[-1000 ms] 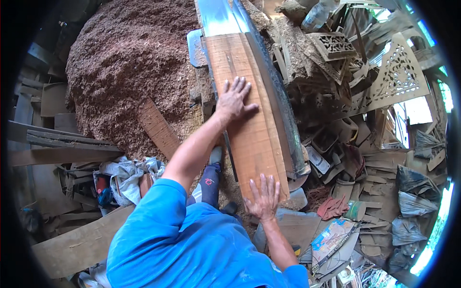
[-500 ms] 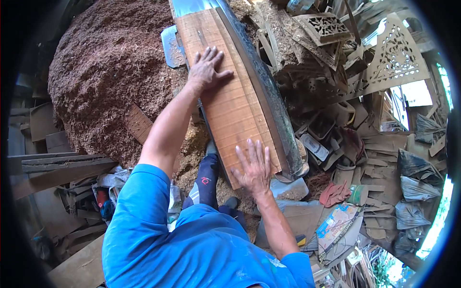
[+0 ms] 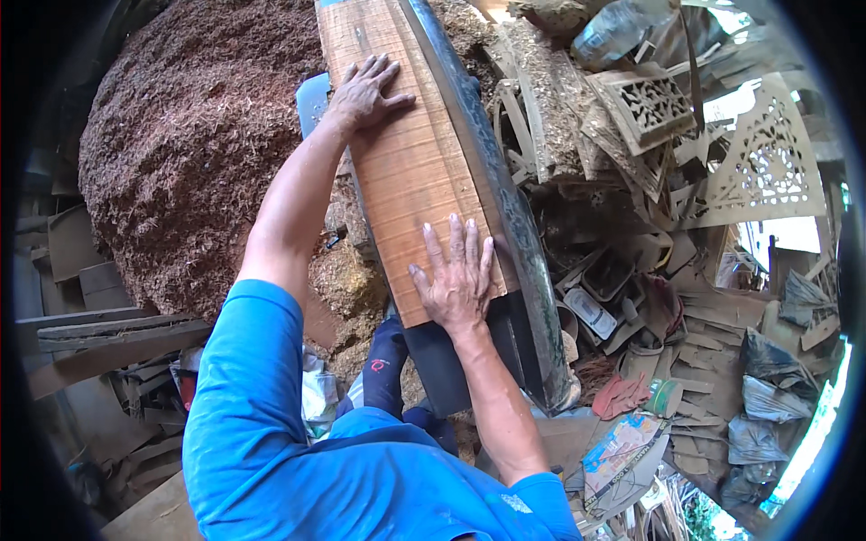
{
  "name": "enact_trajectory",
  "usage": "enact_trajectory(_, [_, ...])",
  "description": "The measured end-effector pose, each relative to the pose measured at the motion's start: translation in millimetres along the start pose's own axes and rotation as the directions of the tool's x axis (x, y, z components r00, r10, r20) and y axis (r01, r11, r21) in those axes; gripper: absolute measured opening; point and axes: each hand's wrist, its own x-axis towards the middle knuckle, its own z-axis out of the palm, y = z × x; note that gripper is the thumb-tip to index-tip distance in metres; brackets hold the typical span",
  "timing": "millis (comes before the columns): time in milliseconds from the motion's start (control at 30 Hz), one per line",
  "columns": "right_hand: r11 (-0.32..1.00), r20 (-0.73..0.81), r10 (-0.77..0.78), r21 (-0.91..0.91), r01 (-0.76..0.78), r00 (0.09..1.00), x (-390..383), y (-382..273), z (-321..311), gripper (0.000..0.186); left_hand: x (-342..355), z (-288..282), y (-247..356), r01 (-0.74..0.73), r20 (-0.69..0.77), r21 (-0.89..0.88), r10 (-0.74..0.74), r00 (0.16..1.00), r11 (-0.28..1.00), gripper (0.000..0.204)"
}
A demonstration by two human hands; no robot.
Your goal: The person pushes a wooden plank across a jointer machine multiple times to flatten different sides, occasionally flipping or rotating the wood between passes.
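A wide plank of brown wood [image 3: 410, 171] lies flat on a long machine bed, whose dark near end [image 3: 440, 365] shows below the plank. Along its right side runs a raised, worn metal fence [image 3: 532, 270]. My left hand [image 3: 365, 97] rests palm down on the far part of the plank, fingers spread toward its far end. Close to the near edge, my right hand [image 3: 456, 279] presses flat on the wood with its fingers apart. Neither hand grips anything.
A big heap of reddish shavings [image 3: 198, 153] rises on the left. To the right lie carved openwork panels [image 3: 651, 108], a plastic bottle [image 3: 604, 41], a red cloth [image 3: 621, 394] and wood scraps. Stacked boards [image 3: 117, 343] jut in at the lower left.
The plank has slid away from me along the bed, uncovering its dark near end. Both hands have moved forward, still flat on the wood, and the view has shifted a little.
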Motion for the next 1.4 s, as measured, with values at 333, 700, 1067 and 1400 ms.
enact_trajectory(333, [0.999, -0.081, -0.036, -0.039, 0.033, 0.996, 150, -20, 36, 0.064, 101, 15, -82, 0.095, -0.175, 0.071, -0.082, 0.981, 0.993, 0.05])
enact_trajectory(700, [0.995, -0.121, -0.066, -0.089, 0.055, 0.99, 282, -29, 75, 0.06, 94, -3, -133, -0.078, -0.014, -0.029, 0.078, 0.997, 0.997, 0.06])
enact_trajectory(1067, [0.992, -0.112, -0.06, -0.114, 0.047, 0.992, 348, -30, 91, 0.059, 102, 16, -160, -0.067, -0.125, -0.091, 0.056, 0.991, 0.994, 0.058])
enact_trajectory(1400, [0.995, -0.139, -0.059, -0.093, 0.046, 0.989, 379, -36, 103, 0.057, 98, 20, -168, 0.029, -0.099, -0.159, -0.045, 0.994, 0.987, 0.062])
